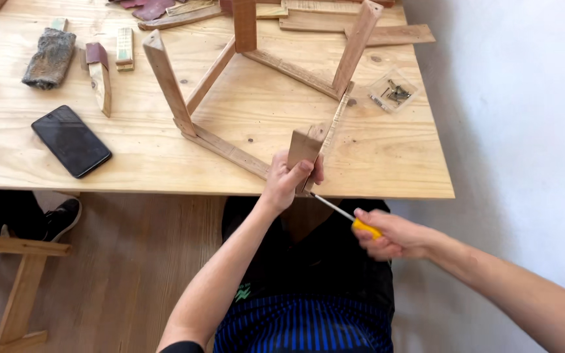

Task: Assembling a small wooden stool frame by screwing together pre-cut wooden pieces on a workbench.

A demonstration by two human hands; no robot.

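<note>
An upturned wooden stool frame [230, 85] lies on the plywood table [387, 163], its legs pointing up. My left hand [287, 180] grips the nearest leg [303, 149] at the table's front edge. My right hand [393, 235] holds a yellow-handled screwdriver [351, 218] below the table edge. Its metal shaft points up-left, with the tip against the base of that leg, just beside my left fingers.
A black phone [71, 140] lies at the front left. Behind it are a grey sanding block [50, 57] and small wood offcuts [102, 75]. A clear bag of screws [393, 93] sits at the right. More planks lie at the back. A white wall stands right; a wooden frame [14, 287] rests on the floor.
</note>
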